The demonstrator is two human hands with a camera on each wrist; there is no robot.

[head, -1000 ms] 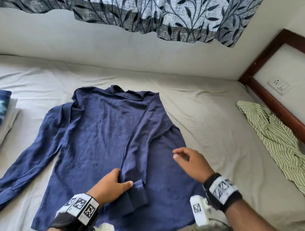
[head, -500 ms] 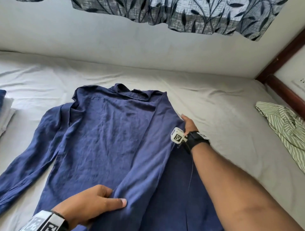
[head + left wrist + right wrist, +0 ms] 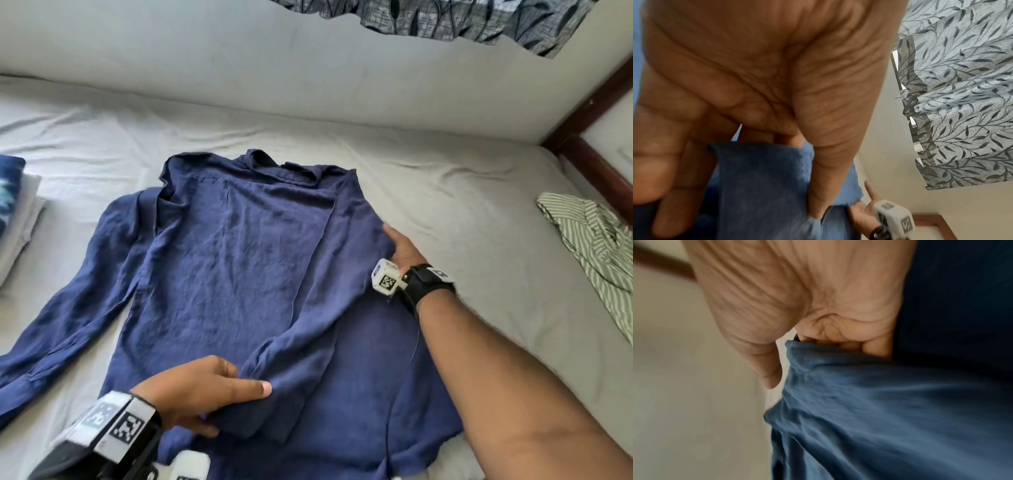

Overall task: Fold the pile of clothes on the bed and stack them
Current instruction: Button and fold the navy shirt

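Note:
A navy long-sleeved shirt (image 3: 239, 274) lies flat on the bed, collar toward the wall. Its right sleeve is folded diagonally down over the body. My left hand (image 3: 219, 394) pinches that sleeve's cuff (image 3: 274, 411) near the front, thumb on top; the left wrist view shows the thumb (image 3: 828, 162) pressed on the blue cloth (image 3: 766, 186). At the shirt's right shoulder fold my right hand (image 3: 400, 250) has its fingers tucked under the edge. In the right wrist view those fingers curl round the fabric (image 3: 879, 418), with the thumb (image 3: 764, 366) outside. The other sleeve (image 3: 68, 308) lies spread out to the left.
A crumpled green striped shirt (image 3: 596, 246) lies at the right by the wooden bed frame (image 3: 582, 150). A stack of folded clothes (image 3: 17, 212) sits at the left edge. Grey sheet (image 3: 462, 212) lies bare between the two shirts. A leaf-print curtain (image 3: 479, 20) hangs above the wall.
My right hand has moved from near the cuff up to the shirt's right shoulder fold and taken hold there. The left hand has kept its hold on the sleeve cuff.

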